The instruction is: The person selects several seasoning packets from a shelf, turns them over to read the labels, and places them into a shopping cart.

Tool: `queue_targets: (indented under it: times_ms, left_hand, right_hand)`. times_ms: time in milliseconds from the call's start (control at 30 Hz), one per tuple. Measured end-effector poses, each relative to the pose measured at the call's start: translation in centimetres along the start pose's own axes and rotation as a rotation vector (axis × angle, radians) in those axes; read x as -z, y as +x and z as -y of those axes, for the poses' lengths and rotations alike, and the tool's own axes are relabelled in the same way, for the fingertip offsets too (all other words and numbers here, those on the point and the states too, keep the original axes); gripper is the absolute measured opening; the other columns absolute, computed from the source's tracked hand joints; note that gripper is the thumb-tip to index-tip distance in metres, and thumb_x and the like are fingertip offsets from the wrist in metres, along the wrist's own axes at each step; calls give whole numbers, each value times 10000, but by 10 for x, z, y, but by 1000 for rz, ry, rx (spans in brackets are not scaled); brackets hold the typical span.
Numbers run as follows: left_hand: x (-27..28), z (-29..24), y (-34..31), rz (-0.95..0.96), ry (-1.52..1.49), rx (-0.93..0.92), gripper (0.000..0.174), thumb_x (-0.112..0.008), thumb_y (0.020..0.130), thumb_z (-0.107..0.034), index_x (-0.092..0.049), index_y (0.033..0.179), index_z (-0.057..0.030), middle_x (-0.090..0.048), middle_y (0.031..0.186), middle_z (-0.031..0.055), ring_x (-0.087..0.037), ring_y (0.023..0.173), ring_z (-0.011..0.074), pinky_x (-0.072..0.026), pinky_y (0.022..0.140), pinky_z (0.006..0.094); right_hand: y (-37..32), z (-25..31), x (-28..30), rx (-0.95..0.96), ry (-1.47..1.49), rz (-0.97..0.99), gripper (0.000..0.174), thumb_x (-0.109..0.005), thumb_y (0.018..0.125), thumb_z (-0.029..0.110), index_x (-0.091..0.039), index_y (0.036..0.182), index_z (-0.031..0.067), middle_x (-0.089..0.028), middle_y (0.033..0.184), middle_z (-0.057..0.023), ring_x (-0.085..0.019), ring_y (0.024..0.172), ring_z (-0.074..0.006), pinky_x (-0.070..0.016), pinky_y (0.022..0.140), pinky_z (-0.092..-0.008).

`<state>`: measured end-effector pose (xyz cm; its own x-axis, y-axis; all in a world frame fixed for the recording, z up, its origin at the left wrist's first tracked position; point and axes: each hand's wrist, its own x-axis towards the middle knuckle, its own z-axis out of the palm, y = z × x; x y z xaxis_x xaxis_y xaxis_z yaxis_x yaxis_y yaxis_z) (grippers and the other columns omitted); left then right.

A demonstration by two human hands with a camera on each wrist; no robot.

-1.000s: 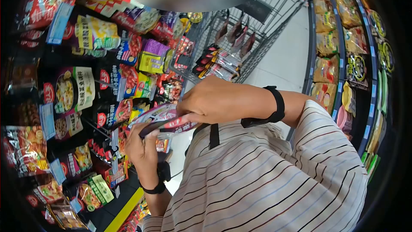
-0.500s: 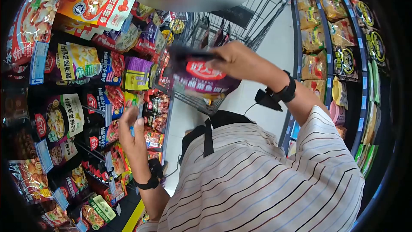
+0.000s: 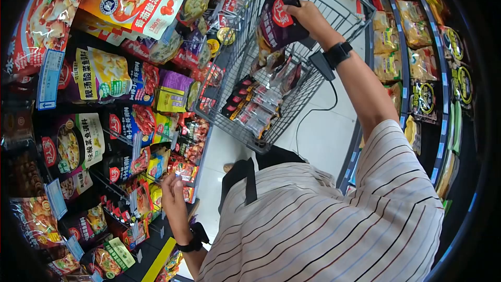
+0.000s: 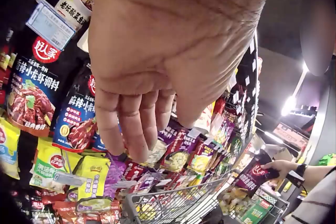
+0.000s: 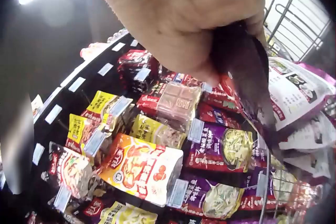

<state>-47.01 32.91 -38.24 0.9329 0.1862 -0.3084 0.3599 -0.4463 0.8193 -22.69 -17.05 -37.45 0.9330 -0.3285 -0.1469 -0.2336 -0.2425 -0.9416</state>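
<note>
My right hand pinches the edge of a dark purple seasoning packet with a red label, holding it over the far part of the wire shopping cart. In the right wrist view the thumb side of the right hand grips the dark edge of that packet. Below it, several packets lie or stand in the cart. My left hand hangs near the shelf with nothing in it. Its fingers droop loosely in the left wrist view.
Shelves of hanging seasoning packets line my left, with price tags jutting out. A facing shelf of bagged goods runs along the right. Pale floor tiles lie between the cart and that shelf.
Both hands were on the packet a second ago. The left hand has let go and dropped lower, while the right hand has carried the packet forward over the cart.
</note>
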Motion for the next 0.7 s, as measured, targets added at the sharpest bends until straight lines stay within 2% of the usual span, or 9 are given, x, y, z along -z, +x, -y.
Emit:
queue_targets:
  times_ms: [67,167,233,333,367,433,500,633,700]
  left_hand:
    - [-2,-5,-3,-3,-25,51,311,-546,1006,-145,-546,1255,40,-649,1149,149,-625,1047,190,-485,941,316]
    - [1,7,-6,1,4,49,298,-554,1002,-141,-559,1239,40,-658,1129,146,-636,1021,187,-496,917,310]
    - [4,11,-7,-7,26,53,288,-557,1000,-135,-565,1228,41,-667,1109,146,-646,996,189,-505,900,308]
    - [3,1,-16,-60,65,99,269,-564,997,-129,-575,1211,34,-689,1070,147,-666,949,197,-523,863,315]
    - [5,4,-18,-59,93,101,263,-564,998,-131,-578,1205,31,-690,1068,147,-668,947,198,-525,855,317]
    - [9,10,-24,-56,149,103,251,-564,999,-134,-584,1193,23,-692,1065,147,-672,944,201,-528,839,322]
    - [14,16,-28,-50,223,108,225,-567,997,-138,-590,1157,19,-693,1017,150,-682,899,214,-531,798,329]
    - [19,41,-33,-23,211,141,235,-574,1000,-170,-589,1142,17,-688,983,154,-685,858,225,-532,776,339]
    - [18,44,-33,-14,239,181,245,-575,1000,-178,-586,1151,14,-687,985,156,-685,850,227,-533,776,341]
  right_hand:
    - [14,-1,-8,-31,50,-43,275,-667,916,192,-661,1009,-67,-702,887,-78,-654,701,-148,-534,646,-326]
    - [59,-43,-22,-121,310,21,260,-660,915,167,-656,1031,-66,-698,906,-86,-655,716,-154,-533,664,-320]
    - [72,-62,-33,-157,276,-18,228,-662,909,150,-657,1024,-46,-693,894,-85,-656,734,-170,-526,685,-323]
    - [92,-117,-54,-230,421,-36,183,-664,903,139,-658,1003,-15,-686,890,-79,-652,746,-185,-512,698,-334]
    - [108,-152,-58,-261,428,-39,200,-667,896,137,-657,1027,-13,-689,897,-83,-648,736,-193,-500,688,-338]
    - [106,-184,-68,-362,369,-95,228,-679,888,152,-662,1047,-11,-694,906,-84,-650,727,-210,-494,674,-357]
    - [109,-221,-74,-334,213,-75,210,-649,906,113,-638,1059,-29,-677,903,-104,-662,716,-215,-552,685,-354]
    - [100,-237,-80,-464,199,-212,213,-639,905,116,-634,1077,-8,-649,878,-73,-620,745,-195,-496,648,-368]
    - [101,-234,-81,-453,137,-188,285,-662,894,165,-617,1100,-27,-651,921,-82,-606,768,-196,-468,662,-364]
